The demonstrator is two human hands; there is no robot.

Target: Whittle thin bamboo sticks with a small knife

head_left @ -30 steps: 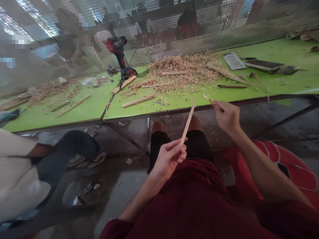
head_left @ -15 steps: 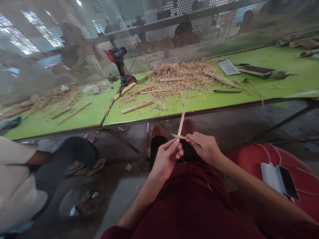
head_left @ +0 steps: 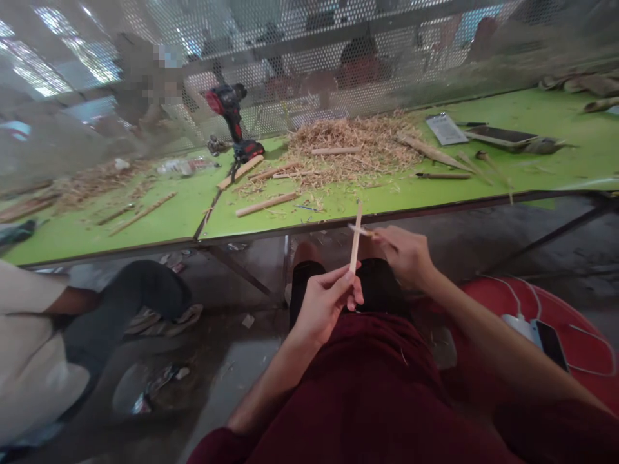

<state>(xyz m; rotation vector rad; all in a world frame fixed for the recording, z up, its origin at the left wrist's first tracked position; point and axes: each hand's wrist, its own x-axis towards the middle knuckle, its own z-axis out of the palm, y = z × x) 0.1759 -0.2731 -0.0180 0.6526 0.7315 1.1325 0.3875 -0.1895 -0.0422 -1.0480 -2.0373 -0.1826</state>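
Above my lap, my left hand (head_left: 333, 295) is closed round the lower end of a thin, pale wooden stick (head_left: 356, 241). The stick points up and away, its far tip reaching in front of the table's edge. My right hand (head_left: 405, 252) grips a small knife (head_left: 362, 230) with a yellowish handle. Its blade lies across the upper part of the stick, pointing left. My right fingers cover most of the handle.
The green table (head_left: 387, 196) bears a heap of wood shavings (head_left: 358, 135), a cordless drill (head_left: 235, 122), a wooden rod (head_left: 267, 204) and a phone (head_left: 501, 135). A seated person (head_left: 39, 348) is at left. A red stool (head_left: 580, 322) holding a phone and cables stands at right.
My right hand has moved the knife up along the stick, from just above my left fingers towards the far tip. My left hand keeps hold of the stick, almost in place.
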